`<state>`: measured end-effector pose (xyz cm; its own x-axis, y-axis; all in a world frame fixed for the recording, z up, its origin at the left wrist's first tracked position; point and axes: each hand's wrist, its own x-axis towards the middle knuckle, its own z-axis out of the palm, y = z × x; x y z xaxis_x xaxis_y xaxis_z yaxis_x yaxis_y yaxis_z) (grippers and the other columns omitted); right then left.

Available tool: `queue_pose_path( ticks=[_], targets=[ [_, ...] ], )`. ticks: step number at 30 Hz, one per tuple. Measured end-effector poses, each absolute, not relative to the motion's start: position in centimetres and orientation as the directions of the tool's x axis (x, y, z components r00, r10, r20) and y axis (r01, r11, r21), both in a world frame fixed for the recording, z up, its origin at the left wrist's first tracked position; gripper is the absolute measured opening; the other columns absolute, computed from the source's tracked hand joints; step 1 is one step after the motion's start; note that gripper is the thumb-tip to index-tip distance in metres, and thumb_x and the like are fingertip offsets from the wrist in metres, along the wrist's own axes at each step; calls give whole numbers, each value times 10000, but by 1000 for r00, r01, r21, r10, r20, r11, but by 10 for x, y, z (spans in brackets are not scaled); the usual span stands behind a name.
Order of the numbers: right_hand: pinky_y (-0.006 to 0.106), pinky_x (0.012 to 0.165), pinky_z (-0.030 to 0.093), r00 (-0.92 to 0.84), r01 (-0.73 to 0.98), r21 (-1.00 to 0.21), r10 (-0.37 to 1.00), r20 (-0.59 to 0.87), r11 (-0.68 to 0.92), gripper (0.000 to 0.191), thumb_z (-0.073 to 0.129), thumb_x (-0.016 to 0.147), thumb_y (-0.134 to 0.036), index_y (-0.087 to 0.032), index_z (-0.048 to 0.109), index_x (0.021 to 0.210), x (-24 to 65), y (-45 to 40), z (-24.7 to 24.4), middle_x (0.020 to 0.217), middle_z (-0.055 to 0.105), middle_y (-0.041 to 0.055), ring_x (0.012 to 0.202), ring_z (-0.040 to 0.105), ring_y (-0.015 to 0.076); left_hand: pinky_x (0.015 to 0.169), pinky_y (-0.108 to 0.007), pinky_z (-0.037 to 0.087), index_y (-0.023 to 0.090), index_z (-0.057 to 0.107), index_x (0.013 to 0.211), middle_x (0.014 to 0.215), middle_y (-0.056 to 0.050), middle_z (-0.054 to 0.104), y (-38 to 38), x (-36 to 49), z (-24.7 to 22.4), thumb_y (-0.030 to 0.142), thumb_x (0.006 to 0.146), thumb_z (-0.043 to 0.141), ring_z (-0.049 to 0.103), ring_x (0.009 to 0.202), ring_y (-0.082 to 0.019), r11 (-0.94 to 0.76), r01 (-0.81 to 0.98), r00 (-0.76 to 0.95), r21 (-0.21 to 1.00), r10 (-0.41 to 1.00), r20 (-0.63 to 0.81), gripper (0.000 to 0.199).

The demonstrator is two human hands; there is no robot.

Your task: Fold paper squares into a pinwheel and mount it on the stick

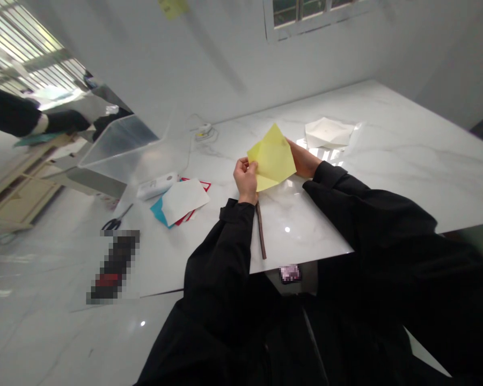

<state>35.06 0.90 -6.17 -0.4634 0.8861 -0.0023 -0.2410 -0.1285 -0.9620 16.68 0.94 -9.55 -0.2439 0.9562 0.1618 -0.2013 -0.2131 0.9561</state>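
A sheet of yellow paper (271, 158), folded to a pointed shape, is held up above a white marble table (406, 161). My left hand (246, 181) pinches its left side between fingers and thumb. My right hand (301, 159) grips its right side, with the fingers hidden behind the paper. Both sleeves are black. A thin brown stick (261, 230) lies on the marble just below my left hand, close to my left cuff. A folded white paper (328, 133) lies beyond my right hand.
A clear plastic bin (121, 147) stands past the table's left edge. Nearby are a white device (155, 186), white, blue and red papers (183, 202) and black-handled scissors (116, 220). A blurred object (112, 267) lies lower left. A person's black sleeve (16, 112) shows far left.
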Motion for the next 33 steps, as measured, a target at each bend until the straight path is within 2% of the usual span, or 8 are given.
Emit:
queue_pose_path(
  ticks=[5,9,12,16,21,25,29,33],
  targets=[
    [440,964,584,-369,-175,-983,929,16,-52,747,385,969,-812,-204,687,1279,341,-4,-46,1053,784,109,1077,718,289,708,-259,511,212,568,902,865,-2,661,10,179,-96,248,741,699,627,753,-143,-235,-173,-340,956,926,166,212],
    [416,877,604,-247,-97,-994,969,-18,-43,711,424,983,-776,-172,713,1220,344,-4,-52,923,778,120,989,736,284,727,-272,534,219,543,936,868,4,662,5,181,-95,297,754,695,649,760,-148,-169,-237,-301,957,949,93,249],
    [360,781,615,-201,-199,-973,976,-80,-121,611,429,1019,-707,-185,717,1152,345,5,-68,845,761,87,841,735,234,748,-285,549,232,501,927,813,29,632,3,176,-88,304,751,663,665,761,-153,-130,-324,-309,937,951,25,250],
    [251,613,569,-207,-338,-916,967,-151,-215,438,549,996,-646,-234,693,1035,341,18,-85,865,757,40,587,620,129,781,-292,561,239,476,924,805,36,626,11,162,-72,279,761,626,670,763,-149,-160,-388,-303,908,952,38,226],
    [239,704,596,-347,-391,-891,934,-89,-230,316,772,892,-511,-254,736,1071,341,17,-86,1010,783,46,758,712,137,750,-274,550,241,494,953,803,40,618,22,146,-62,305,775,664,646,727,-136,-162,-327,-252,931,965,79,254],
    [249,756,605,-445,-398,-891,895,-21,-219,428,901,765,-394,-251,742,1136,344,13,-85,962,776,29,798,730,138,703,-254,526,240,503,964,848,34,641,23,142,-68,319,785,683,619,709,-124,-198,-251,-263,948,956,130,267],
    [262,805,610,-480,-411,-888,877,19,-206,490,932,737,-425,-244,744,1152,345,13,-85,945,769,25,809,728,136,674,-247,504,238,486,912,833,34,621,24,143,-76,334,798,681,590,696,-123,-168,-184,-284,968,952,112,246],
    [280,842,618,-418,-413,-889,908,-7,-197,378,902,777,-446,-211,758,1036,340,13,-84,1069,788,71,901,745,169,663,-235,489,224,470,815,839,20,607,19,149,-73,298,766,731,581,706,-119,-223,-81,-229,971,953,200,276]
  ],
)
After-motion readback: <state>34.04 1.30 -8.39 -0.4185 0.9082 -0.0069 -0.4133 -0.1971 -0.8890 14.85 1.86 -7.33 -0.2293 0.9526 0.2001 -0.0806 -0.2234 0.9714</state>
